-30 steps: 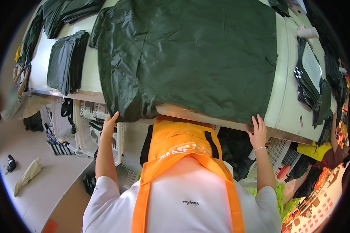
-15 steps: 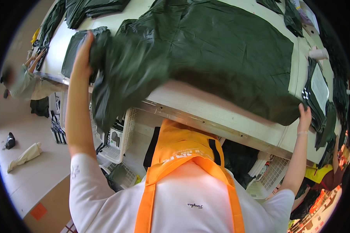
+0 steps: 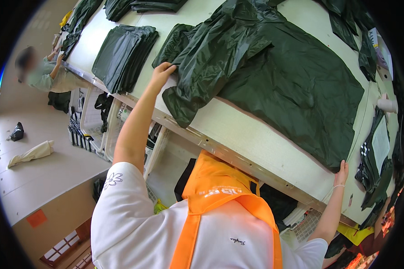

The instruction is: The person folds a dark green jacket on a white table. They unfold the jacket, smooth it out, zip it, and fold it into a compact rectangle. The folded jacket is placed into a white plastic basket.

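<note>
Garment (image 3: 300, 85): left part has folded inward. Left hand (image 3: 161, 75) touches its folds, grip unclear; right hand (image 3: 341, 172) pinches its near corner by the table's (image 3: 251, 133) front edge.

Workshop: long worktable (image 3: 251, 134), folded cloth stack (image 3: 125, 58)

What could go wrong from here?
1. Creasing: the left part of the green sheet lies bunched over itself near the left hand, so wrinkles could get pressed in.
2. Slipping: its lower-left corner reaches close to the front edge of the table and might slide over.
3. Knocking: the folded stack sits just left of that hand; a wide sweep could disturb it.
</note>
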The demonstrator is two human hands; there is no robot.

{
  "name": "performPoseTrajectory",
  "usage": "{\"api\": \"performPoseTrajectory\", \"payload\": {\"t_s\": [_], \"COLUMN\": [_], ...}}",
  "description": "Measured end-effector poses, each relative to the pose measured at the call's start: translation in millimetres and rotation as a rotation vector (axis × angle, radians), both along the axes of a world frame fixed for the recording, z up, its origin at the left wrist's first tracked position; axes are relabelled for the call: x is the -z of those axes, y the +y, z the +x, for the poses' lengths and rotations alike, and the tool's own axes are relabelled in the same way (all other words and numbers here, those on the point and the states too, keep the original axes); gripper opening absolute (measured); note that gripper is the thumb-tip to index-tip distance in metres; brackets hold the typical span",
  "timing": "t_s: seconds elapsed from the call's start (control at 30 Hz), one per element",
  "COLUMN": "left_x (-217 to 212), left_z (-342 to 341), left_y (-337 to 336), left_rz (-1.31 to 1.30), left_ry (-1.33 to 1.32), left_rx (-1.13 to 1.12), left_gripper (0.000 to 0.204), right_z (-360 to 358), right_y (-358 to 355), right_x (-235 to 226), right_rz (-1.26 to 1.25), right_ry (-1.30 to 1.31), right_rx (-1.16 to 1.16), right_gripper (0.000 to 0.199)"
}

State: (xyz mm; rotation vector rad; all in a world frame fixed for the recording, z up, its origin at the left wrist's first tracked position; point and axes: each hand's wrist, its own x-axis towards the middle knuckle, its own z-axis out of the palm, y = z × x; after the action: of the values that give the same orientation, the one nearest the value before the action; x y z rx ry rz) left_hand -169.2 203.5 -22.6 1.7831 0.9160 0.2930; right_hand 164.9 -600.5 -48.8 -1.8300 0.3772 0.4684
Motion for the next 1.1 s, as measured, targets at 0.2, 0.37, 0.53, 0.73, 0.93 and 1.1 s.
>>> {"api": "performPoseTrajectory", "payload": {"t_s": [0.2,0.37,0.53,0.73,0.93,1.1], "left_x": [23,25,29,12,15,13], "left_z": [-43,-54,-56,-40,-37,-42], "left_y": [-5,-30,-38,-40,-42,-41], "left_rz": [0.470,0.605,0.666,0.614,0.593,0.592], "left_ry": [0.170,0.379,0.369,0.470,0.483,0.486], "left_rx": [-0.058,-0.129,-0.193,-0.170,-0.188,-0.222], "left_gripper": [0.025,0.033,0.034,0.038,0.034,0.032], "right_z": [-10,-28,-173,-331,-235,-24], "right_y": [-11,74,333,533,426,245], "right_x": [12,-11,-82,-47,-58,-111], "right_rz": [-0.645,-1.154,0.066,0.635,0.488,-0.516], "right_ry": [-0.331,-0.816,-0.104,0.318,0.379,0.154], "right_rx": [-0.279,-0.213,-0.533,-0.608,-1.011,-0.976], "right_gripper": [0.032,0.033,0.021,0.047,0.029,0.047]}}
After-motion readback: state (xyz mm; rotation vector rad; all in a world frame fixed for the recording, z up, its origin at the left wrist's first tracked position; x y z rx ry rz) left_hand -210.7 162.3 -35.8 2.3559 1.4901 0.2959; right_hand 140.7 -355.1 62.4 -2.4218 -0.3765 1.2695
